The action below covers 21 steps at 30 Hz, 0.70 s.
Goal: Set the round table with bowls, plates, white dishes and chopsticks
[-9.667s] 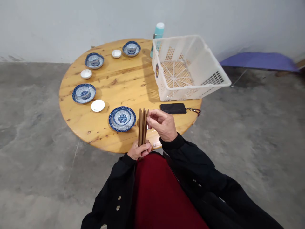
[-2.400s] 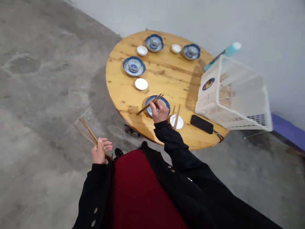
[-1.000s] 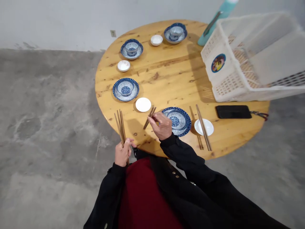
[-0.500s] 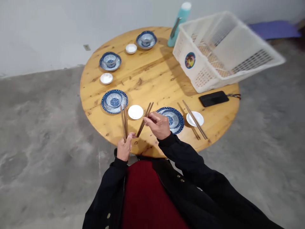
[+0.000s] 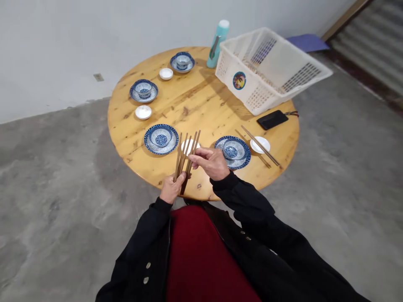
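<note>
Midair, left hand [image 5: 171, 188] and right hand [image 5: 210, 163] hold slender brown wooden chopsticks [image 5: 178, 157]

Left fingers [image 5: 176, 178] curl around one upright bunch, just above the near edge of a round pine table [image 5: 201, 105]. Right fingers [image 5: 198, 154] lie extended, close together, pinching a tilted bunch [image 5: 190, 157] beside it. A blue-and-white porcelain saucer with bowl [image 5: 232, 152] sits nearest the right hand; a loose chopstick pair [image 5: 260, 144] crosses a small white dish [image 5: 260, 144].

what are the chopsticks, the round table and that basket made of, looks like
The chopsticks look like brown wood or bamboo, matt; too small to tell which. The round table looks like varnished pine: knots, yellow grain, slight sheen. The basket looks like moulded white plastic, with uniform lattice openings.
</note>
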Available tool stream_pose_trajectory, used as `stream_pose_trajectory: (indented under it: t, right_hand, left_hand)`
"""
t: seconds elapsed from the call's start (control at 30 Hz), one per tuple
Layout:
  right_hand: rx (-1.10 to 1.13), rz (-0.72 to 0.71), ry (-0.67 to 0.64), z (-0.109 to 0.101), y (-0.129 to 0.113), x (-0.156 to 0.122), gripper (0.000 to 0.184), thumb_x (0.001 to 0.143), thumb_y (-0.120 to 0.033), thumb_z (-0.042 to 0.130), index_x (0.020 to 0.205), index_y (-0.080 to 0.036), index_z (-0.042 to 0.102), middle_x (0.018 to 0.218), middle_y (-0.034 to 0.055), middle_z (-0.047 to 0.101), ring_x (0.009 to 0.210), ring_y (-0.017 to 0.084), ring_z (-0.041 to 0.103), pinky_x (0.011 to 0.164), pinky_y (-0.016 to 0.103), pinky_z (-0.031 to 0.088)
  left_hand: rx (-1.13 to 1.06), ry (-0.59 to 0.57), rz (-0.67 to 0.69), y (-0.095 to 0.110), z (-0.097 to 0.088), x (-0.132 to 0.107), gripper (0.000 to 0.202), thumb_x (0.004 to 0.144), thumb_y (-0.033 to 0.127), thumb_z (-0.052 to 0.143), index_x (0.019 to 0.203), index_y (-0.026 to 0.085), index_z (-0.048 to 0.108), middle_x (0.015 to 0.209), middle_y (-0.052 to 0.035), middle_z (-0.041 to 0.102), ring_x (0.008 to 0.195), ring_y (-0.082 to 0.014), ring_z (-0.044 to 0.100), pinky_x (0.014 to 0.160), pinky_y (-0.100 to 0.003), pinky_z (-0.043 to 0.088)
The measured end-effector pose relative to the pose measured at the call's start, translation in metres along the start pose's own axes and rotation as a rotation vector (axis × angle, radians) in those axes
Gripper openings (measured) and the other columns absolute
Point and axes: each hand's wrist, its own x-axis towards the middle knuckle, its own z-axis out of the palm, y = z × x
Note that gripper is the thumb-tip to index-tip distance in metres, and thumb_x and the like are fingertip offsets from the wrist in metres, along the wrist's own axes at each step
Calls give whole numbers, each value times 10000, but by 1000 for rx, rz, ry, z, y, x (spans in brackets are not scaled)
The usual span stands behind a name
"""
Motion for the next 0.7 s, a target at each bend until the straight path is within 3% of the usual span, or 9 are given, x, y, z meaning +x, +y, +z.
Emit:
stream_pose_trajectory:
  t: [0.17, 0.33, 0.53, 0.7]
  right_hand:
    - [-21, 28, 38, 22, -5, -6, 387, 703, -538, 773, 645, -172, 663, 527, 4, 618, 468, 132, 580, 473, 270, 527]
    - [15, 53, 68, 40, -6, -15, 447, 675, -586, 789, 593, -174, 636, 511, 6, 610, 446, 126, 565, 454, 264, 511]
    - [45, 56, 77, 55, -2, -20, 433, 702, -559, 785, 589, -177, 616, 516, 7, 604, 450, 123, 553, 440, 257, 485]
    - [-29, -23, 76, 60, -1, -17, 370, 726, -530, 773, 672, -181, 665, 525, -8, 595, 475, 130, 564, 483, 269, 515]
  left_hand:
    - [-54, -156, -21, 1, -24, -1, 633, 748, 710, 658, 895, 105, 775, 845, -123, 756, 446, -57, 357, 404, -233, 247]
    - [-78, -183, 4, 5, -36, -3, 620, 755, 709, 663, 849, 105, 767, 831, -121, 755, 448, -54, 370, 408, -234, 251]
    - [-142, -178, 79, 3, -42, -7, 571, 781, 682, 664, 804, 120, 758, 792, -118, 741, 659, -156, 598, 539, -249, 411]
    - [-47, -226, 57, 4, -48, -7, 633, 820, 727, 571, 838, 121, 753, 681, -74, 703, 461, -89, 428, 452, -243, 332]
